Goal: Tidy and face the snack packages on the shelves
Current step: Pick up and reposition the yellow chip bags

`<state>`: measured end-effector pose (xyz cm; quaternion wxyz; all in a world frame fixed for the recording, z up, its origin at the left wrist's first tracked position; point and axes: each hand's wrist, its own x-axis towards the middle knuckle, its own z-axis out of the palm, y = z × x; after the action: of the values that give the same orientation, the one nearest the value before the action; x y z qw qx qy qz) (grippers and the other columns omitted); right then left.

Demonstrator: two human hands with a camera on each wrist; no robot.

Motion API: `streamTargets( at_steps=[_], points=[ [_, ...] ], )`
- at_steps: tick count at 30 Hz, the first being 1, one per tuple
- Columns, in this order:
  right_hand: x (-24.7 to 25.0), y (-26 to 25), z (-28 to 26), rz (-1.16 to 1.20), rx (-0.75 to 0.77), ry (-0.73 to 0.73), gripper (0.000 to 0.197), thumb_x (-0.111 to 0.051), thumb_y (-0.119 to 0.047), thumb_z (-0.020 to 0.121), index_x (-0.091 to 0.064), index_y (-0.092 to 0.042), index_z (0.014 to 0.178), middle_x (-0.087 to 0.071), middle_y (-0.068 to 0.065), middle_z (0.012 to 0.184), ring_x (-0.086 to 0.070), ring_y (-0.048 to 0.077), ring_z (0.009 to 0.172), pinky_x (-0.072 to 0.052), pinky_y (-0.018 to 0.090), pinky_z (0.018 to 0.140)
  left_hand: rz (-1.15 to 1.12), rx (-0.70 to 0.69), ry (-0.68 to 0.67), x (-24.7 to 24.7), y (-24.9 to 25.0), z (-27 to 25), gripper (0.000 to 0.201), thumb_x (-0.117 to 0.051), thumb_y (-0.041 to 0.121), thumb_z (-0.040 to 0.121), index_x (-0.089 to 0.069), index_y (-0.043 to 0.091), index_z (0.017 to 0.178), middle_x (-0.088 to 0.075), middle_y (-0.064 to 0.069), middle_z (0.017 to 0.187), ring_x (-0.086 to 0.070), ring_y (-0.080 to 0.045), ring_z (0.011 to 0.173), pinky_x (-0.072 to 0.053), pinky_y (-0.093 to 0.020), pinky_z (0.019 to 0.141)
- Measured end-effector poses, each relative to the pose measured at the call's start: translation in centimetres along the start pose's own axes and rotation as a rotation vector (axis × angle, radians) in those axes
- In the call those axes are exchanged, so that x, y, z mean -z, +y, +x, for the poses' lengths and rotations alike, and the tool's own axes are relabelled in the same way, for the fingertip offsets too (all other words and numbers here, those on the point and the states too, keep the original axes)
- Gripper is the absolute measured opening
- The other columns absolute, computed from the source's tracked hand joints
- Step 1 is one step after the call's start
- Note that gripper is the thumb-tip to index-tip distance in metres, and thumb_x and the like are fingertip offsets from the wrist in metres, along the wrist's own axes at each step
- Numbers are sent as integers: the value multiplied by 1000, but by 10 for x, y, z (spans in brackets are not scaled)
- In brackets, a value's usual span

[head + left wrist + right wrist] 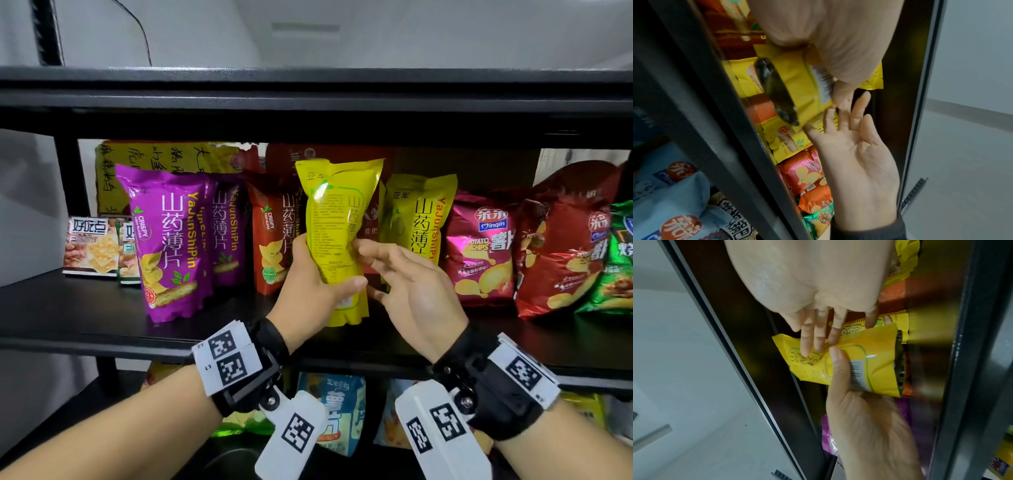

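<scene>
Yellow bag [337, 236]: held upright, back outward, in left hand [308, 291] grip; right hand [414, 284], fingers loose, empty, touching its right edge.

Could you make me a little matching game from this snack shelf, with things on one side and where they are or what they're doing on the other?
Things:
1. yellow bag
2. purple bag
3. green bag
4. right hand

Places or states:
A. far right end of the shelf
B. open, fingers straight, beside the held pack
C. held in the left hand, printed back toward the camera
D. standing at the left of the chip row, front showing

Pairs: 1-C, 2-D, 3-A, 4-B
</scene>
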<state>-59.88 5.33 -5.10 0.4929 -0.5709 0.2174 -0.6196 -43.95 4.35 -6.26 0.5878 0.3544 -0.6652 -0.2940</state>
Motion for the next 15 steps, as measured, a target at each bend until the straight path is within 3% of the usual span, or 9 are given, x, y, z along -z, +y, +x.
streamTargets(
  at_steps=[3, 5, 9, 11, 13, 15],
  points=[
    [2, -2, 3, 15, 13, 45, 25, -44, -11, 102, -66, -5, 110, -67, 12, 111, -59, 23, 104, -51, 49, 92, -61, 45, 8, 6, -7, 3, 63, -81, 13, 82, -42, 25, 130, -69, 6, 120, -69, -10, 109, -55, -46, 98],
    [3, 0, 7, -16, -16, 91, 27, -45, -10, 102, -61, -7, 123, -66, 13, 119, -62, 25, 107, -53, 49, 93, -102, 53, -26, 9, -9, 5, 61, -82, 18, 80, -44, 28, 127, -71, 6, 120, -70, -12, 109, -55, -48, 99],
    [-4, 11, 9, 85, -215, -10, 41, -42, -34, 101, -58, -13, 132, -69, 11, 125, -65, 28, 117, -52, 51, 99, -173, 47, -93, 4, -9, 3, 63, -80, 27, 77, -46, 26, 131, -71, 4, 123, -69, -16, 113, -55, -49, 98],
    [-6, 14, 9, 184, -314, -88, 49, -41, -47, 95, -62, -18, 128, -70, 10, 124, -68, 26, 114, -57, 48, 91, -246, 63, -112, 2, -13, 2, 58, -77, 25, 80, -50, 27, 131, -71, 2, 125, -68, -19, 114, -54, -49, 99],
    [-6, 16, 10, 216, -327, -97, 54, -39, -51, 93, -61, -19, 130, -68, 10, 127, -66, 26, 117, -56, 47, 92, -256, 56, -131, 5, -16, 3, 53, -77, 28, 81, -55, 35, 128, -69, 1, 127, -67, -19, 116, -55, -43, 98],
    [-4, 16, 11, 221, -298, -84, 51, -33, -46, 101, -57, -17, 135, -66, 12, 130, -63, 28, 121, -51, 49, 99, -227, 35, -109, 10, -17, 3, 53, -79, 40, 75, -60, 42, 125, -66, 0, 130, -65, -20, 119, -55, -40, 98]
  ],
)
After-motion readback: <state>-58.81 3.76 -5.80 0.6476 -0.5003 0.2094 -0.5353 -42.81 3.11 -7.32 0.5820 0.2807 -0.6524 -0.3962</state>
